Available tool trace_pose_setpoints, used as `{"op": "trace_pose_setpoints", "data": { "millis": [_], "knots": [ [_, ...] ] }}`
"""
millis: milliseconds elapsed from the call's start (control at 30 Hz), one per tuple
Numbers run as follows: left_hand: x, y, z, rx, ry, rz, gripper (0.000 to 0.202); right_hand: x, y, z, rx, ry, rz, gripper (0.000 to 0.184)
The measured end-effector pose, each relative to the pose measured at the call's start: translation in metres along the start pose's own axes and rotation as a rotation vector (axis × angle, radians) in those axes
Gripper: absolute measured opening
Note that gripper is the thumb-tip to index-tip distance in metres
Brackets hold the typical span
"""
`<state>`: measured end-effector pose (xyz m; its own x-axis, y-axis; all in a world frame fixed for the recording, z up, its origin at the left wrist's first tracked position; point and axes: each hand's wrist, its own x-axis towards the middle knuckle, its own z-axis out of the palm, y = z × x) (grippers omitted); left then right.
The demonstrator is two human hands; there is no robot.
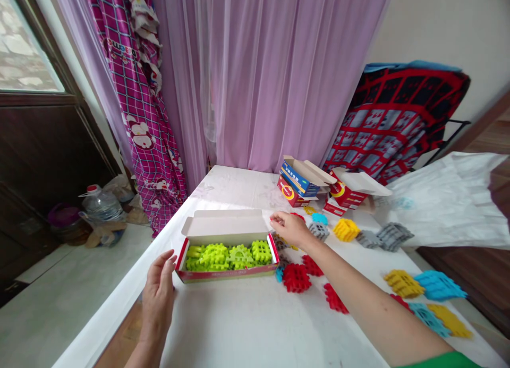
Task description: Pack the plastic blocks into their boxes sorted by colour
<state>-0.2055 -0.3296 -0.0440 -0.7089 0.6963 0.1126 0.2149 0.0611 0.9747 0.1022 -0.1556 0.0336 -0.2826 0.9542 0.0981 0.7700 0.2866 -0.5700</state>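
Note:
An open carton [227, 275] with a red and white rim sits on the table, its pale lid [225, 222] raised at the back. Bright green plastic building pieces [215, 256], toothed at the edges, fill it in stacks. My left hand [159, 280] is beside the carton's left end, fingers stretched and holding nothing. At the right end, my right hand [292, 230] hovers near the lid's corner, its fingers slightly bent with nothing visible in them. Whether it touches the carton, I cannot tell. Red pieces [297, 277] lie close to my right forearm.
Several opened cartons [298, 177] are stacked at the table's back right. Yellow pieces [346, 230], grey pieces [394, 236] and blue pieces [440, 284] lie scattered on the right. A white plastic bag [442, 203] hangs over the right edge. A water jug [102, 204] stands on the floor.

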Motion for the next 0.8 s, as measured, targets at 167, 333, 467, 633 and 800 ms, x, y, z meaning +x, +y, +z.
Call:
{"op": "trace_pose_setpoints", "data": {
  "millis": [167,333,467,633,800],
  "knots": [
    [0.034,0.011,0.001,-0.197,-0.059,-0.275,0.043,0.004,0.012,0.016,0.147,-0.040,0.095,0.034],
    [0.065,0.020,0.005,-0.243,-0.219,-0.491,0.029,0.006,0.006,0.022,0.304,-0.054,0.196,0.039],
    [0.074,0.024,0.003,-0.255,-0.286,-0.523,0.030,0.000,0.001,0.018,0.425,-0.100,0.242,0.040],
    [0.089,0.027,-0.014,-0.172,-0.294,-0.469,0.035,0.002,0.018,0.001,0.472,-0.058,0.317,0.041],
    [0.130,0.036,-0.026,0.117,-0.277,-0.377,0.031,0.025,0.031,-0.017,0.352,0.019,0.276,0.032]
  ]
}}
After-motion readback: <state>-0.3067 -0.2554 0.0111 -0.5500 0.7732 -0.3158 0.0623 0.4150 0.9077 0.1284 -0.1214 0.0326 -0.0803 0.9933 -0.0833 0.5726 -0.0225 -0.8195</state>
